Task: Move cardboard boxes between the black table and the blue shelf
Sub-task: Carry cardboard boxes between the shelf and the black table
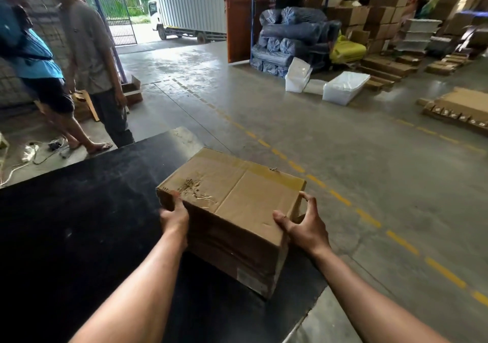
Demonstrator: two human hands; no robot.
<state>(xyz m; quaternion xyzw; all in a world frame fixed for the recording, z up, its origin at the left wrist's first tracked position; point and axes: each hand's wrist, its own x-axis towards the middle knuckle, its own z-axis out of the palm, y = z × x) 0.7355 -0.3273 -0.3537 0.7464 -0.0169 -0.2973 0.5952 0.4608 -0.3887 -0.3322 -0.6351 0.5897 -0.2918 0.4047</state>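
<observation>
A brown taped cardboard box (232, 200) sits at the right edge of the black table (79, 224), its top scuffed near the left corner. My left hand (174, 217) grips the box's near left corner. My right hand (303, 224) clasps the near right corner, thumb on the top, fingers spread along the right side. The blue shelf is out of view.
Two people (87, 60) stand beyond the table's far left edge. Concrete floor with a dashed yellow line (340, 197) lies to the right. White bags (343, 86), dark wrapped rolls (293, 36) and stacked cartons (380, 18) stand at the back right. Flat cardboard (462, 107) lies far right.
</observation>
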